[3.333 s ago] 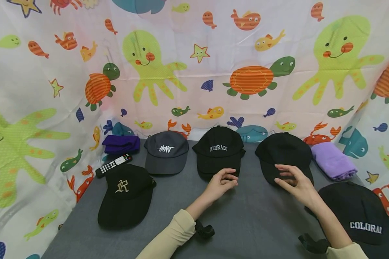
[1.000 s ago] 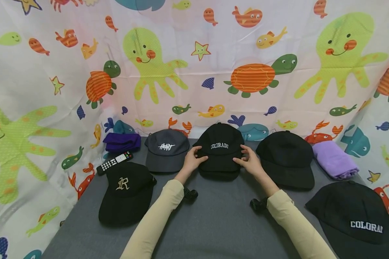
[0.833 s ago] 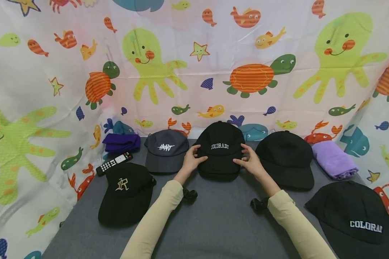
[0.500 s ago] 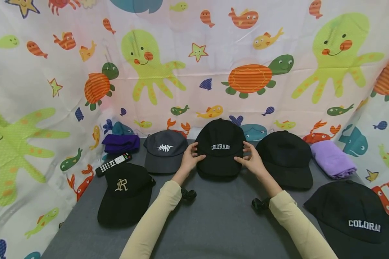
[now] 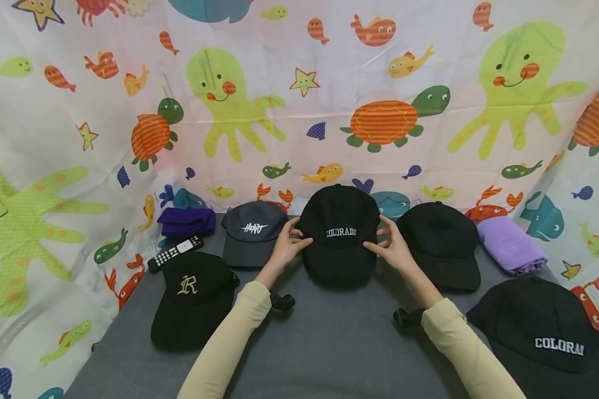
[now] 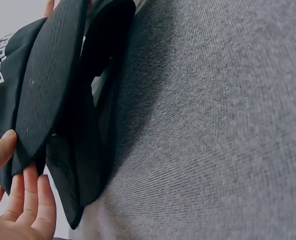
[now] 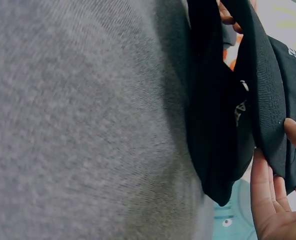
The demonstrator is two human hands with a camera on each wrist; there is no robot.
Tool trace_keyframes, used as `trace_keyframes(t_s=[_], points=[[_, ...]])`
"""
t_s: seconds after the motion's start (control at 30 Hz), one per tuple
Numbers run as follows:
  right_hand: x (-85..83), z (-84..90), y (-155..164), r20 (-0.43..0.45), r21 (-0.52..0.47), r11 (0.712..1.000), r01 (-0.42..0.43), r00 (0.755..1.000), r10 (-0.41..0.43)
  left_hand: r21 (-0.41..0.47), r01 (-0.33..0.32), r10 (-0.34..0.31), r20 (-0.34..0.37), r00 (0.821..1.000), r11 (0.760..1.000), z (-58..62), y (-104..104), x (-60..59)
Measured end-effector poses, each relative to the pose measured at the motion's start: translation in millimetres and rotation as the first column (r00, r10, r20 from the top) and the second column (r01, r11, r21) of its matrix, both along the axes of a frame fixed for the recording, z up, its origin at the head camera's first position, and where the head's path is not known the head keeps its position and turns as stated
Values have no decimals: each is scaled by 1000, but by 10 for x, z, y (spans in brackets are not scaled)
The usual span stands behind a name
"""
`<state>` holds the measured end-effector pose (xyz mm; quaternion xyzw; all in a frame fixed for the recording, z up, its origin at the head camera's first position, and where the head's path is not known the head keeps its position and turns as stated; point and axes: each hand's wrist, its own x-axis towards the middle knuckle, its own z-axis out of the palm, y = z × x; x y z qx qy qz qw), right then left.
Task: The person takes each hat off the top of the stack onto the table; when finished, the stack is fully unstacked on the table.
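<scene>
You have the black COLORADO cap [image 5: 340, 235] pinched between both hands at the middle of the back row, lifted off the grey table [image 5: 339, 343] so its brim hangs free; the wrist views show that brim clear of the cloth. Your left hand [image 5: 285, 246] pinches its left side, thumb on top and fingers beneath, and your right hand [image 5: 391, 249] mirrors that on the right, which keeps the cap level and its lettering facing you. It sits between the grey cap [image 5: 253, 233] and the plain black cap [image 5: 441, 244], near both. 2 more black caps lie nearer you, 1 with an R [image 5: 192, 299] on the left and another COLORADO one [image 5: 544, 332] on the right. A remote [image 5: 174, 253] lies by the R cap
</scene>
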<state>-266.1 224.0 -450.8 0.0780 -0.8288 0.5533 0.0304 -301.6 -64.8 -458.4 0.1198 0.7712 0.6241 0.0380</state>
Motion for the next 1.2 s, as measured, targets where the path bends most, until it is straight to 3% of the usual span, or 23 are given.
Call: trace_keyframes(t_s=[0.13,0.5,0.73,0.93,1.03,1.2], points=[[16,-7,41,6,-3,1000,-17,1000,17,-1,37,-37,13,999,999,105,-46,79],[134,-16,125,17,-49,991,-122,992,123,-52,127,-127,18,992,990,137,-172,171],[265,5,144,63,-60,981,-186,980,190,-23,206,-203,80,976,978,151,-254,255],[362,27,161,131,-76,971,-225,964,233,-54,244,-236,125,964,968,203,-305,318],[402,41,153,143,-93,968,-233,959,244,-54,251,-243,123,962,967,206,-329,351],[464,52,125,149,-128,962,-240,955,258,-33,240,-235,125,964,970,74,-376,362]])
